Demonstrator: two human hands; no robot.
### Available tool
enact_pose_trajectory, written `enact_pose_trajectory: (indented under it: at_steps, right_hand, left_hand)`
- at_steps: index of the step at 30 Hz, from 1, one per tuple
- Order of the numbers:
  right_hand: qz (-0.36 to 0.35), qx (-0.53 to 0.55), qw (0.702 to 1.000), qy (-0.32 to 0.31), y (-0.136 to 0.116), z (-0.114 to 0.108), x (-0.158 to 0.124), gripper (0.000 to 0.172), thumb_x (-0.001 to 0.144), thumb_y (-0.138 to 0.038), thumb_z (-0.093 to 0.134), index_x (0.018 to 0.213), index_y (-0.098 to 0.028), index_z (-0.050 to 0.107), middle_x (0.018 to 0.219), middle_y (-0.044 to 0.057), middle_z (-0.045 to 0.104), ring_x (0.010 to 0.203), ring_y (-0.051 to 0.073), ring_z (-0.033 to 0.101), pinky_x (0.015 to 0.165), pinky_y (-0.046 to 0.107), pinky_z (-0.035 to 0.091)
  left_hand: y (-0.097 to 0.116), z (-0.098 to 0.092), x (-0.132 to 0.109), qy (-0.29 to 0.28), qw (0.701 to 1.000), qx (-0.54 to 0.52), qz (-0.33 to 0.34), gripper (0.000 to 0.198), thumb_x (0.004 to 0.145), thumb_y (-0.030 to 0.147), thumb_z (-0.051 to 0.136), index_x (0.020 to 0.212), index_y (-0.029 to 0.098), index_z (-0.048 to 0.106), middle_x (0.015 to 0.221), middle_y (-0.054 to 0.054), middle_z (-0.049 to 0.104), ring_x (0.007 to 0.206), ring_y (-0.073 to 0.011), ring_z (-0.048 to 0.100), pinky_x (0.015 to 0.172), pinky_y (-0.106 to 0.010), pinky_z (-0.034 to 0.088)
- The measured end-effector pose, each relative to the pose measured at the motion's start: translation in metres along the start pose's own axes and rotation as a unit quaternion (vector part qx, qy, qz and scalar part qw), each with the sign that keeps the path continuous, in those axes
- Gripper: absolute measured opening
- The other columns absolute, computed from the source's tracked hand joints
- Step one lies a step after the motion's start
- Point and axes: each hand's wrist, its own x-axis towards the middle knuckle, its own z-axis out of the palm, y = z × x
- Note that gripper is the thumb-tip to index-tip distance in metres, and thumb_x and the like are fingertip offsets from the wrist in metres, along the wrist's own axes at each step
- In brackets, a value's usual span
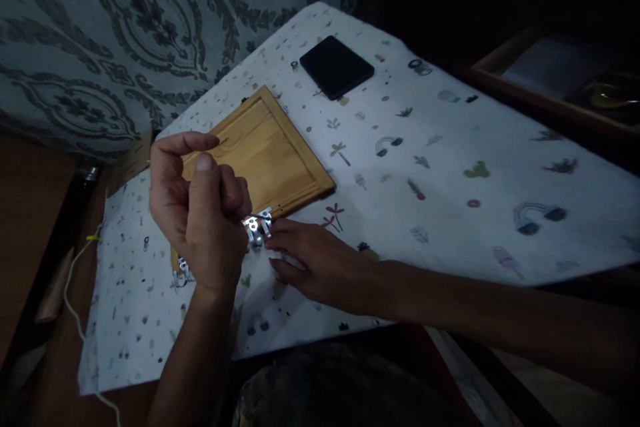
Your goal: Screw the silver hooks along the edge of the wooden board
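A yellow-brown wooden panel with a raised frame, like a cabinet door [287, 157], lies flat on the cloth-covered table. At its near edge sits a shiny metal hinge [258, 227]. The fingertips of my right hand [320, 263] close on the hinge's right side, with the thumb lower down. My left hand [205, 207] is raised over the panel's near left part, its fingers curled and the thumb upward. Whatever it grips is hidden; a thin dark shaft shows between that fist and the hinge. Another metal hinge [183, 272] is partly covered by my left wrist.
A flat black rectangular object [337, 67] lies farther back on the patterned tablecloth [440, 200]. Patterned fabric [150, 27] hangs along the table's far left edge. A pale cord [75, 307] runs down at the left. An open drawer [560, 80] is at the right.
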Motion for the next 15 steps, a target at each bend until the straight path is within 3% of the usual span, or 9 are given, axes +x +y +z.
enact_pose_trajectory:
  at_steps: [9,15]
  right_hand:
    - [0.044,0.006,0.999,0.0,-0.005,-0.001,0.003,0.013,0.091,-0.006,0.054,0.085,-0.015,0.063,0.1,0.005,0.066,0.085,0.015,0.059,0.081,0.033,0.05]
    - [0.034,0.002,0.999,-0.001,-0.003,0.0,0.003,0.014,0.091,-0.008,0.055,0.093,-0.015,0.067,0.107,0.006,0.067,0.093,0.016,0.062,0.086,0.035,0.051]
  left_hand:
    - [0.001,-0.008,0.01,-0.079,0.996,-0.014,-0.047,0.013,0.083,0.01,0.065,0.079,0.021,0.06,0.051,0.009,0.025,0.037,-0.0031,0.019,0.035,-0.018,0.019]
    - [0.004,-0.015,0.014,-0.138,0.987,-0.032,-0.082,0.015,0.083,0.008,0.064,0.08,0.022,0.062,0.053,0.008,0.026,0.036,-0.0023,0.016,0.035,-0.02,0.018]
